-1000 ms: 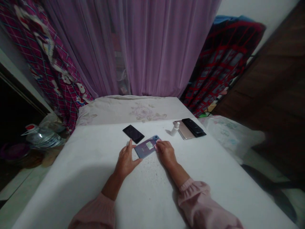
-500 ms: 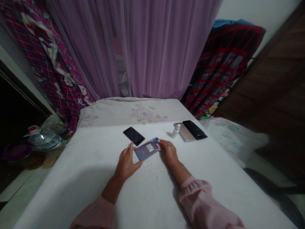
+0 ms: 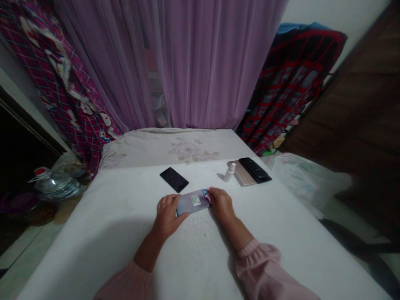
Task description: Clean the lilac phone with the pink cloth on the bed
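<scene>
My left hand [image 3: 167, 213] grips the left end of a bluish-purple smartphone [image 3: 187, 203], thumb along the near edge and fingers at the far edge. The phone's back faces up, with a pale sticker on it. At its right end, my right hand [image 3: 221, 202] pinches a small pink cloth [image 3: 208, 197] against the back near the camera lenses, covering part of them. Just beyond the left hand, a dark phone [image 3: 174, 179] lies screen up on the white table cover. A small white spray bottle [image 3: 229, 172] stands beyond the right hand.
Right of the bottle lie a rose-gold phone [image 3: 243, 174] and a black phone [image 3: 253, 169], side by side. A floral cloth [image 3: 150, 146] covers the table's far end, before a purple curtain [image 3: 203, 62]. On the floor at left stands a water jug [image 3: 53, 183].
The held phone has turned clockwise, its camera end coming nearer to me. My left fingers have closed over its left end, and the right hand with the pink cloth covers more of the lenses.
</scene>
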### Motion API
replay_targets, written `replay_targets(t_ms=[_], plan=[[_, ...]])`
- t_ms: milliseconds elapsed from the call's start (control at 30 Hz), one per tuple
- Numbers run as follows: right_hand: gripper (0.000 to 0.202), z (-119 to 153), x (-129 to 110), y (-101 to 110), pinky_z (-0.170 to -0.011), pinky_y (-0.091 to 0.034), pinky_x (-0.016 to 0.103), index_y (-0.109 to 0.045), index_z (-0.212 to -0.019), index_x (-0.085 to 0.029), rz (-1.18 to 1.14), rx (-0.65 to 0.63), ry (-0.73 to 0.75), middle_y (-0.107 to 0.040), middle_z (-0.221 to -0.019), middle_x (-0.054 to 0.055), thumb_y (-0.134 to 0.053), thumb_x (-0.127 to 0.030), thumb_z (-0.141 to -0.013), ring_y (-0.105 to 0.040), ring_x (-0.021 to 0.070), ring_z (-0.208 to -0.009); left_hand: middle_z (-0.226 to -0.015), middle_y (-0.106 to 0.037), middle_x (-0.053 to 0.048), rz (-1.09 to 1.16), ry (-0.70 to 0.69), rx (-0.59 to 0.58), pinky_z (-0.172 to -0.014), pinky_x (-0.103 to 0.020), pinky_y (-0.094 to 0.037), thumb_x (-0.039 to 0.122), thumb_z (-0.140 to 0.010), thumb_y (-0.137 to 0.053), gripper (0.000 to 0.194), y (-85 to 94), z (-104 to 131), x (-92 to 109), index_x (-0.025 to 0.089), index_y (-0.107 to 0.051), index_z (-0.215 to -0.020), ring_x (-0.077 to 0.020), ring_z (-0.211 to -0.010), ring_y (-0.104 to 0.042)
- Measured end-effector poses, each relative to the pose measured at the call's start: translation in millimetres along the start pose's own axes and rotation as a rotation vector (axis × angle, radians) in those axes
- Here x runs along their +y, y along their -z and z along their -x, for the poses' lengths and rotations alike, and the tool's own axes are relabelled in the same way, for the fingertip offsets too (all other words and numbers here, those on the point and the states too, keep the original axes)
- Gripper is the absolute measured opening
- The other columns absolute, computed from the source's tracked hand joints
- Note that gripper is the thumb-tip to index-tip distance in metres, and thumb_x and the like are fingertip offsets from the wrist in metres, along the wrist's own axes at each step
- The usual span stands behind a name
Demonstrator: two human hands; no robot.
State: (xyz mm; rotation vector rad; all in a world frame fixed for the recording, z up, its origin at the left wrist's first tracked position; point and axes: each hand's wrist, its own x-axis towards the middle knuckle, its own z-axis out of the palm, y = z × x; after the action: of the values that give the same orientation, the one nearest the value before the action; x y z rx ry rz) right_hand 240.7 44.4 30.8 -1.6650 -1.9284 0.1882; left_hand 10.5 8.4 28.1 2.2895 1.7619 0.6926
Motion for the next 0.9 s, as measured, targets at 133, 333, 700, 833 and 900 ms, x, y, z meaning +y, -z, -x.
replay_targets(t_ms=[133, 333, 700, 833, 900], plan=[[0.016, -25, -9, -1, -0.084, -0.048, 0.028, -0.073, -0.092, -0.021, 0.049, -0.079, -0.026, -0.074, -0.097, 0.006, -0.059, -0.018, -0.086, -0.066, 0.0199, -0.092, -0.121, -0.057, -0.009, 0.000, 0.008, -0.002, -0.102, -0.047, -0.035, 0.040, -0.076, -0.067, 0.056, -0.4, 0, 0, 0.023, -0.052, -0.128, -0.0283, -0.113, -0.050], [0.017, -9, 0, 2, -0.085, -0.047, 0.028, -0.072, -0.097, -0.020, 0.022, -0.034, 0.045, -0.073, -0.101, 0.007, -0.057, -0.020, -0.089, -0.065, 0.0195, -0.094, -0.122, -0.058, -0.009, -0.001, 0.010, 0.024, -0.105, -0.050, -0.032, 0.038, -0.077, -0.067, 0.056, -1.2, 2, 2, 0.024, -0.051, -0.128, -0.0287, -0.115, -0.050], [0.013, -20, -36, 3, -0.080, -0.043, 0.031, -0.072, -0.088, -0.020, 0.144, -0.230, 0.195, -0.072, -0.089, 0.007, -0.062, -0.027, -0.088, -0.062, 0.0227, -0.090, -0.129, -0.060, -0.009, 0.088, 0.066, 0.018, -0.111, -0.051, -0.023, 0.031, -0.072, -0.072, 0.090, -1.3, 3, 4, 0.022, -0.022, -0.146, -0.0273, -0.125, -0.047], [0.012, -19, -67, -11, -0.079, -0.042, 0.031, -0.071, -0.090, -0.019, 0.131, -0.269, 0.254, -0.071, -0.089, 0.008, -0.063, -0.028, -0.088, -0.062, 0.0227, -0.090, -0.126, -0.062, -0.007, 0.105, 0.094, 0.046, -0.110, -0.053, -0.025, 0.030, -0.070, -0.073, 0.097, -0.2, 3, 7, 0.024, -0.016, -0.148, -0.0282, -0.125, -0.049], [0.012, -18, -80, -19, -0.080, -0.042, 0.032, -0.071, -0.091, -0.019, 0.123, -0.280, 0.283, -0.071, -0.091, 0.009, -0.064, -0.028, -0.087, -0.061, 0.0232, -0.090, -0.127, -0.062, -0.008, 0.099, 0.094, 0.052, -0.110, -0.054, -0.025, 0.030, -0.070, -0.073, 0.096, -0.3, 3, 7, 0.023, -0.016, -0.148, -0.0296, -0.125, -0.049]])
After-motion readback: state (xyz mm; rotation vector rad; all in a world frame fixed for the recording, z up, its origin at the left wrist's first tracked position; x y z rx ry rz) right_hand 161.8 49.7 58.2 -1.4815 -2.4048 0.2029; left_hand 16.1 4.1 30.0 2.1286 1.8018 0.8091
